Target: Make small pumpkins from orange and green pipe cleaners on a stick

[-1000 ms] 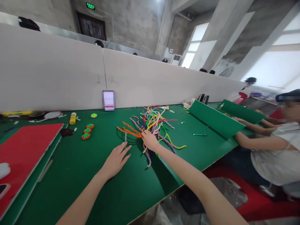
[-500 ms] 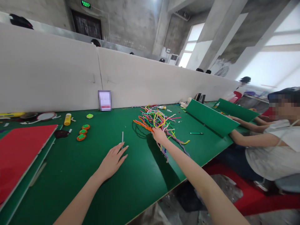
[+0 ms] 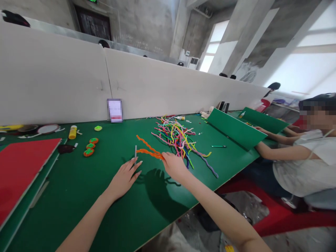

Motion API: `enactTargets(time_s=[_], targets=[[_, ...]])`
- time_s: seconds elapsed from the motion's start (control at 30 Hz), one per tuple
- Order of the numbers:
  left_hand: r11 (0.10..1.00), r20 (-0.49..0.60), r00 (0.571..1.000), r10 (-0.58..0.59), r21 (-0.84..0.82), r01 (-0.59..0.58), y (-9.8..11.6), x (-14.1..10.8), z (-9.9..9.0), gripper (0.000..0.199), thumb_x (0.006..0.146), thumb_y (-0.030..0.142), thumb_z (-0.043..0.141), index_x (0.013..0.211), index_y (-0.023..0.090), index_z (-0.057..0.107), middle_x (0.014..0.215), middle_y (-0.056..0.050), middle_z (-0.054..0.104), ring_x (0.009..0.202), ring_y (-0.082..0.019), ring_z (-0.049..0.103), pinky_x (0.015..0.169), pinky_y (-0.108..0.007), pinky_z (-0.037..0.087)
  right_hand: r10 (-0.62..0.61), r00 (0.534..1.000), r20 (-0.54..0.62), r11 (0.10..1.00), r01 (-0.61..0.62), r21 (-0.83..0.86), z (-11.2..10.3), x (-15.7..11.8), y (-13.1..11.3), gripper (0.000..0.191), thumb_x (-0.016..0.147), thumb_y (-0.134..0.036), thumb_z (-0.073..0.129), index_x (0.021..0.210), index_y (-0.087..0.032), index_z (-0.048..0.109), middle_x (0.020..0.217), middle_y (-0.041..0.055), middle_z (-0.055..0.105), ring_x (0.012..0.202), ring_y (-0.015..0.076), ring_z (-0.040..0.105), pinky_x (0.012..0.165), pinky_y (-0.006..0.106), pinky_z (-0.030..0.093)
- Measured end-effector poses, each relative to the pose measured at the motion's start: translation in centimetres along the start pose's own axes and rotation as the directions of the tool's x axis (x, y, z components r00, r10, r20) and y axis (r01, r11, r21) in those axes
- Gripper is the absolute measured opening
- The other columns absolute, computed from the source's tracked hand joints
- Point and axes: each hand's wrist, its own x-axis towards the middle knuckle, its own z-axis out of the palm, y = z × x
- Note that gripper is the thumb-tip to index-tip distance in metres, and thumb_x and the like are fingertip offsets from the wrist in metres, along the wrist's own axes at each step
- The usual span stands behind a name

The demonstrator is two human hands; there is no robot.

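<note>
Pinched in my right hand [image 3: 175, 167] are several orange pipe cleaners [image 3: 149, 152], held above the table with their loose ends pointing left. My left hand [image 3: 127, 176] rests on the green table [image 3: 110, 224] with its fingers spread. Its fingertips touch or lie beside a thin grey strip [image 3: 135, 151], whose lower end the fingers hide. Behind my right hand lies a tangled heap of pipe cleaners [image 3: 178, 134] in pink, yellow, green, purple and other colours.
Orange-and-green round pieces [image 3: 90, 146] and a yellow glue stick [image 3: 72, 132] are at the left, near a red board [image 3: 23, 175]. A phone [image 3: 114, 110] leans on the white partition [image 3: 65, 77]. A green cutter [image 3: 218, 146] lies right of the heap. Another person [image 3: 296, 161] sits at the right.
My right hand has drawn the orange pipe cleaners out of the heap, moving them left and toward me. My left hand has stayed nearly in place on the table.
</note>
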Motion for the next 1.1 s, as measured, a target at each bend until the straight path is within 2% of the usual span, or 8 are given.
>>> enactTargets(time_s=[0.13,0.2,0.3,0.47,0.63,0.7,0.8,1.1], targets=[[1.0,0.012,1.0,-0.014,0.022,0.014,-0.3,0.1,0.5,0.044,0.086,0.038,0.035,0.127,0.023,0.041,0.136,-0.008,0.036,0.122,-0.022,0.037,0.099,-0.04,0.032,-0.093,0.99,0.107,0.905,0.039,0.424,1.3,-0.7,-1.5,0.02,0.09,-0.023,0.033,0.088,-0.018,0.052,0.076,0.0033,0.064,0.069,0.013,0.061,0.062,0.021,0.041],[0.999,-0.004,1.0,-0.027,0.031,0.027,-0.4,0.0,0.7,0.043,0.085,0.036,0.036,0.125,0.023,0.043,0.134,-0.009,0.039,0.121,-0.022,0.038,0.099,-0.04,0.032,-0.15,0.982,0.119,0.768,0.04,0.639,2.9,-0.6,-2.5,0.023,0.09,-0.025,0.031,0.082,-0.018,0.051,0.071,0.0021,0.064,0.059,0.0109,0.06,0.056,0.02,0.042],[0.999,-0.028,1.0,-0.009,0.042,0.01,-0.5,-0.3,0.8,0.04,0.084,0.029,0.038,0.121,0.021,0.047,0.127,-0.009,0.047,0.119,-0.022,0.04,0.099,-0.04,0.032,-0.192,0.968,0.161,0.48,-0.05,0.876,5.2,0.1,-4.7,0.025,0.089,-0.032,0.031,0.081,-0.017,0.049,0.065,0.0008,0.06,0.047,0.0087,0.056,0.045,0.018,0.042],[0.996,-0.05,0.995,0.084,0.025,-0.083,-0.4,-0.5,0.6,0.037,0.08,0.022,0.041,0.114,0.016,0.052,0.123,-0.012,0.05,0.119,-0.024,0.039,0.1,-0.041,0.031,-0.325,0.901,0.288,0.009,-0.302,0.953,6.8,3.2,-7.3,0.031,0.084,-0.042,0.038,0.077,-0.015,0.051,0.055,-0.0008,0.057,0.04,0.0087,0.054,0.033,0.016,0.035],[1.0,-0.035,0.999,-0.008,0.014,0.008,0.6,-0.1,-0.2,0.036,0.085,0.032,0.038,0.116,0.016,0.049,0.125,-0.011,0.048,0.118,-0.022,0.04,0.099,-0.041,0.031,-0.051,0.974,0.222,-0.362,-0.225,0.905,7.2,6.8,-7.1,0.029,0.077,-0.041,0.05,0.069,-0.014,0.051,0.04,-0.0067,0.045,0.03,0.0037,0.038,0.028,0.014,0.017],[1.0,-0.031,0.999,-0.021,-0.008,0.021,1.0,0.0,-0.5,0.037,0.086,0.031,0.036,0.119,0.019,0.045,0.129,-0.009,0.045,0.119,-0.021,0.04,0.1,-0.041,0.031,-0.008,0.973,0.232,-0.412,-0.215,0.886,7.7,7.4,-6.8,0.028,0.074,-0.041,0.054,0.068,-0.014,0.051,0.038,-0.008,0.043,0.028,0.0031,0.034,0.028,0.015,0.017],[0.998,-0.031,0.998,-0.062,-0.007,0.062,1.2,0.0,-0.8,0.037,0.085,0.03,0.037,0.119,0.018,0.045,0.128,-0.009,0.045,0.118,-0.021,0.04,0.099,-0.04,0.031,-0.042,0.971,0.236,-0.403,-0.233,0.885,8.4,7.2,-6.4,0.029,0.071,-0.043,0.057,0.068,-0.014,0.051,0.037,-0.009,0.04,0.028,0.003,0.031,0.028,0.015,0.019],[0.952,-0.144,0.942,-0.305,-0.023,0.305,0.4,0.0,-1.4,0.031,0.084,0.023,0.037,0.112,0.019,0.051,0.115,-0.009,0.051,0.107,-0.022,0.047,0.092,-0.039,0.038,-0.075,0.902,0.425,-0.21,-0.431,0.878,6.7,5.1,-5.3,0.031,0.075,-0.041,0.056,0.095,-0.02,0.044,0.058,-0.0048,0.055,0.042,0.0098,0.053,0.042,0.024,0.046]])
